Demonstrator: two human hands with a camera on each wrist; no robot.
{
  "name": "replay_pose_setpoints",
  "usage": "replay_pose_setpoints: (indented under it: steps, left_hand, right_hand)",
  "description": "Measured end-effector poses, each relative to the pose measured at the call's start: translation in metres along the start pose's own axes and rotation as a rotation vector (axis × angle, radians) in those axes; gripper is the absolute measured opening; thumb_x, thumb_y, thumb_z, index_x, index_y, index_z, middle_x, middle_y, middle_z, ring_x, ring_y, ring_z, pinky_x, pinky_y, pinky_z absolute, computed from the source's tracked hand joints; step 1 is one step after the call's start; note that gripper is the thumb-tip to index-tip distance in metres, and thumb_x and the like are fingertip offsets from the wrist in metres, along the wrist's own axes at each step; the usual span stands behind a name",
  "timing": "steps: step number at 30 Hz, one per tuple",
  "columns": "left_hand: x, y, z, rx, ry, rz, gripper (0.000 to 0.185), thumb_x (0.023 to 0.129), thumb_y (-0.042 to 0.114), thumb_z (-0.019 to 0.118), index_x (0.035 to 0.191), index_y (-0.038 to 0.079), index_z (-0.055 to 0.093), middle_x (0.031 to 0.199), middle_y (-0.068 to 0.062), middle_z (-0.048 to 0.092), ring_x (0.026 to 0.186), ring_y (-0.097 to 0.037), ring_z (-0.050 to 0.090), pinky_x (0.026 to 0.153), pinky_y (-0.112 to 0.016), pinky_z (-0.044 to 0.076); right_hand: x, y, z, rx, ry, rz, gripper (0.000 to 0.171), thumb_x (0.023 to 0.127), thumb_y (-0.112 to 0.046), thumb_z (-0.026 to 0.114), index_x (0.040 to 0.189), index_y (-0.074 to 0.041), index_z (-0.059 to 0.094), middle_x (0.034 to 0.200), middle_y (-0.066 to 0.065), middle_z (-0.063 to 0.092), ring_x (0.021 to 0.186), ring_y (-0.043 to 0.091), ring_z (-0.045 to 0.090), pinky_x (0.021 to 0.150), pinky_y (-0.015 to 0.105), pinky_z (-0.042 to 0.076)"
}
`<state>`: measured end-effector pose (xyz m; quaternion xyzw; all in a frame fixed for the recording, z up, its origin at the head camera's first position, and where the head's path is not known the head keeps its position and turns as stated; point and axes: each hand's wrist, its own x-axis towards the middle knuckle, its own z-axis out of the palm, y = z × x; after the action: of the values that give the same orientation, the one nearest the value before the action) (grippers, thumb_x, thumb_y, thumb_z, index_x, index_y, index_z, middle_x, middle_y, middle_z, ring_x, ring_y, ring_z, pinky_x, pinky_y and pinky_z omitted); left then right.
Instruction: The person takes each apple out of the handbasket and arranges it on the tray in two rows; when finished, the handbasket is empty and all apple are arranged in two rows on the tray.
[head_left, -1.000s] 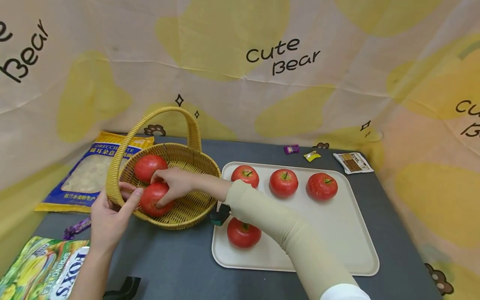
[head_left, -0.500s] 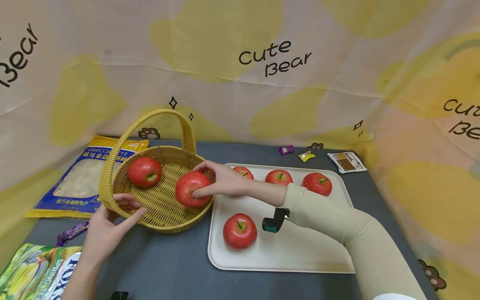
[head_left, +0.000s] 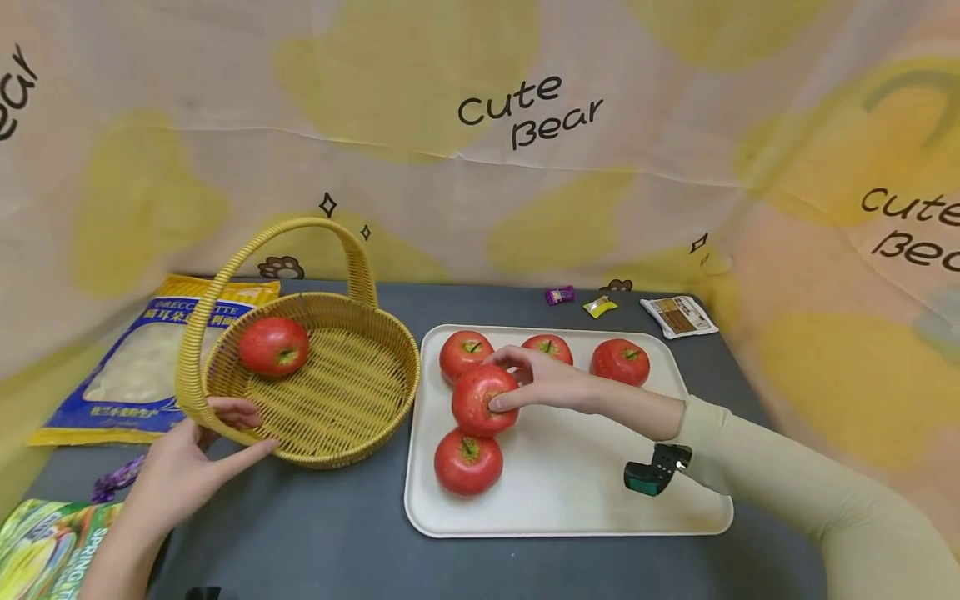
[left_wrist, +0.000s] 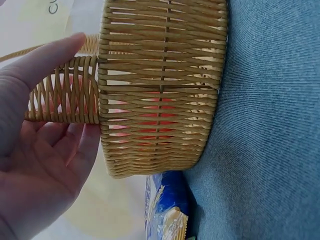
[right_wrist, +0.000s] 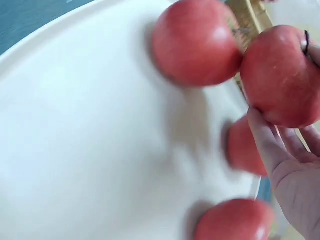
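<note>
Grey tabletop fills the head view: at centre the right hand (head_left: pixel 551 385) pinches a red apple (head_left: pixel 483 400) above the cream tray (head_left: pixel 600 492). Four more apples (head_left: pixel 468 461) rest on the tray and one in the wicker basket (head_left: pixel 330 400), six in all.

Left wrist view: the left hand (left_wrist: pixel 40 165) lies flat-fingered against the basket's rim.

Right wrist view, blurred: the held apple nearly touches a neighbour; I judge a careless set-down could send it rolling.
</note>
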<state>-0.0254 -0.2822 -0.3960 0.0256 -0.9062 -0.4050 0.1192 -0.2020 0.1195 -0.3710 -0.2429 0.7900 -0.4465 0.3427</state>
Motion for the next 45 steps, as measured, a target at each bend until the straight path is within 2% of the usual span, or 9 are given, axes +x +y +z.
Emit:
replay_pose_setpoints:
  steps: [6, 11, 18, 23, 28, 32, 36, 45]
  left_hand:
    - [0.005, -0.005, -0.002, 0.032, -0.047, -0.013, 0.037, 0.078, 0.025, 0.083, 0.105, 0.010, 0.062, 0.097, -0.008, 0.065, 0.086, 0.002, 0.057, 0.077, -0.010, 0.037]
    - [0.007, -0.006, -0.003, 0.046, -0.063, -0.044, 0.037, 0.079, 0.028, 0.083, 0.104, 0.009, 0.064, 0.097, -0.007, 0.065, 0.080, 0.000, 0.059, 0.073, -0.017, 0.040]
    - [0.008, -0.005, -0.003, 0.061, -0.060, -0.053, 0.034, 0.078, 0.029, 0.083, 0.100, 0.010, 0.065, 0.089, -0.003, 0.067, 0.077, 0.000, 0.059, 0.069, -0.020, 0.041]
    - [0.009, -0.005, -0.002, 0.069, -0.048, -0.058, 0.032, 0.079, 0.029, 0.082, 0.099, 0.010, 0.065, 0.085, -0.001, 0.067, 0.076, 0.000, 0.058, 0.068, -0.021, 0.041]
    - [0.008, -0.006, 0.000, 0.064, -0.033, -0.063, 0.031, 0.080, 0.028, 0.082, 0.099, 0.010, 0.065, 0.088, -0.003, 0.066, 0.077, 0.000, 0.057, 0.069, -0.021, 0.040]
    - [0.007, -0.005, 0.002, 0.049, -0.014, -0.053, 0.031, 0.080, 0.025, 0.082, 0.100, 0.009, 0.064, 0.090, -0.007, 0.066, 0.077, 0.000, 0.058, 0.071, -0.019, 0.040]
    - [0.006, -0.003, 0.003, 0.065, 0.004, -0.053, 0.032, 0.080, 0.026, 0.082, 0.100, 0.009, 0.063, 0.089, -0.006, 0.066, 0.078, 0.001, 0.055, 0.070, -0.020, 0.040]
    - [0.007, -0.004, 0.002, 0.079, -0.010, -0.063, 0.033, 0.080, 0.026, 0.082, 0.100, 0.008, 0.063, 0.088, -0.003, 0.065, 0.080, 0.002, 0.054, 0.071, -0.018, 0.041]
  right_hand:
    - [-0.022, 0.030, -0.014, 0.021, 0.000, 0.075, 0.058, 0.084, -0.033, 0.074, 0.132, -0.010, 0.051, 0.126, 0.007, 0.055, 0.118, 0.026, 0.049, 0.083, 0.038, 0.054]
    - [-0.038, 0.055, -0.021, -0.002, -0.059, 0.116, 0.059, 0.085, -0.036, 0.073, 0.132, -0.007, 0.053, 0.123, 0.006, 0.058, 0.113, 0.024, 0.052, 0.083, 0.036, 0.053]
    - [-0.056, 0.078, -0.028, -0.004, -0.127, 0.134, 0.052, 0.086, -0.034, 0.071, 0.127, -0.006, 0.058, 0.116, 0.005, 0.062, 0.106, 0.023, 0.056, 0.082, 0.037, 0.053]
    - [-0.063, 0.087, -0.031, -0.013, -0.142, 0.153, 0.048, 0.087, -0.035, 0.070, 0.125, -0.007, 0.060, 0.112, 0.005, 0.063, 0.102, 0.022, 0.057, 0.079, 0.037, 0.054]
    - [-0.065, 0.093, -0.032, -0.032, -0.144, 0.141, 0.045, 0.089, -0.034, 0.069, 0.124, -0.007, 0.061, 0.110, 0.004, 0.064, 0.099, 0.022, 0.058, 0.078, 0.036, 0.054]
    - [-0.064, 0.094, -0.033, -0.033, -0.147, 0.136, 0.045, 0.090, -0.035, 0.067, 0.125, -0.008, 0.062, 0.110, 0.003, 0.064, 0.100, 0.021, 0.058, 0.079, 0.036, 0.054]
    - [-0.064, 0.095, -0.036, -0.012, -0.148, 0.140, 0.044, 0.091, -0.033, 0.067, 0.126, -0.007, 0.060, 0.113, 0.005, 0.062, 0.102, 0.023, 0.057, 0.080, 0.037, 0.054]
    - [-0.061, 0.090, -0.040, -0.046, -0.108, 0.113, 0.040, 0.091, -0.031, 0.066, 0.124, -0.008, 0.060, 0.114, 0.005, 0.062, 0.103, 0.023, 0.056, 0.079, 0.037, 0.054]
